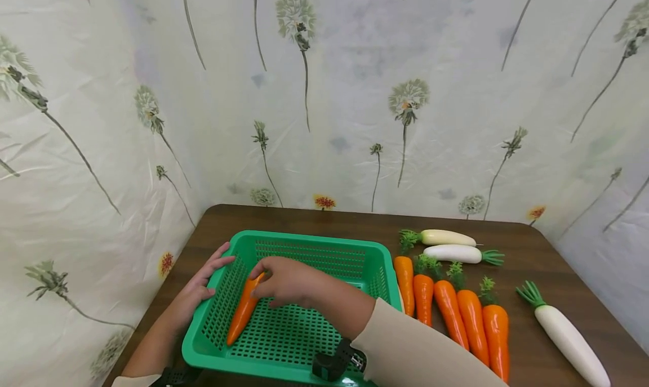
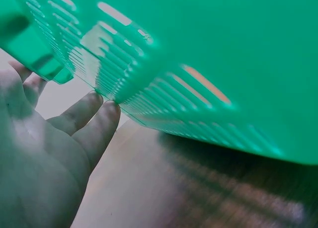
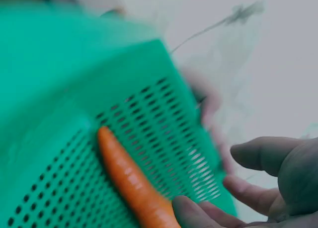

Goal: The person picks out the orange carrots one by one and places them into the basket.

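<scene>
A green plastic basket (image 1: 299, 330) with slotted walls stands at the table's left. One orange carrot (image 1: 244, 311) lies slanted inside, by the left wall. My right hand (image 1: 284, 283) reaches into the basket over the carrot's thick end. In the right wrist view its fingers are spread and the thumb (image 3: 261, 152) is apart from the carrot (image 3: 131, 183). My left hand (image 1: 200, 280) rests on the basket's left rim, fingertips over the edge. In the left wrist view, two nearly straight fingers (image 2: 102, 121) touch the outside of the basket wall (image 2: 223, 44).
Right of the basket lies a row of several orange carrots (image 1: 469, 319) with green tops. Behind them are a cream radish (image 1: 448, 238) and a white radish (image 1: 453, 253). Another white radish (image 1: 573, 342) lies at the far right. Flower-printed sheeting (image 1: 345, 122) hangs behind the dark wooden table (image 1: 527, 257).
</scene>
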The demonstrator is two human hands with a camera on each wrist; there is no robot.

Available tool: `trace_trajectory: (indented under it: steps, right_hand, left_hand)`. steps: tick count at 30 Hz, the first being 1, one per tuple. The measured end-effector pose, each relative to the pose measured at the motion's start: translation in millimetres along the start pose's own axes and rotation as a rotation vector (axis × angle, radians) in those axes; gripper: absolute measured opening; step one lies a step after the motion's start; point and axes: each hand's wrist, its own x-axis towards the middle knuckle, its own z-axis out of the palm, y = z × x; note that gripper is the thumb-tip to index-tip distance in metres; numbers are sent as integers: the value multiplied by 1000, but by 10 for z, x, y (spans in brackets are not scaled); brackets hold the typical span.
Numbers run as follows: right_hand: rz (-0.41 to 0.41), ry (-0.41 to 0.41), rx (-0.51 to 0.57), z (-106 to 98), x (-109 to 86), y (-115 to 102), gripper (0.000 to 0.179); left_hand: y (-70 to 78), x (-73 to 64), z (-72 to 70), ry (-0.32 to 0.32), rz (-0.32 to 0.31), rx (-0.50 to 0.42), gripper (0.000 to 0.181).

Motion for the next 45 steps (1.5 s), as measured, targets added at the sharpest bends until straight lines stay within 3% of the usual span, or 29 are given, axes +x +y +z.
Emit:
trace_trajectory:
  steps: [7,15,21,26,34,41,45]
  right_hand:
    - [-63,-113,70,-87,-305,-211,25]
    - [-120,-84,116,-252,-654,-267,25]
    - [-148,-63,202,-355,-896,-180,28]
    - [-178,-51,210,-437,-1063,-75,31]
    - [-193,29,196,-572,-1231,116,40]
    - [-267,163,2,-763,-1391,300,41]
    - [-291,265,-49,-856,-1479,422,39]
  left_hand:
    - [-6,-16,5,10,6,11,65]
    - [-9,-10,16,3,-6,-15,65]
    - [-6,15,38,3,10,-19,66]
    - [-31,30,33,-9,43,-20,64]
    - [-22,24,0,4,39,-14,63]
    - [-26,23,20,14,29,-5,63]
    - [-37,26,27,23,38,7,63]
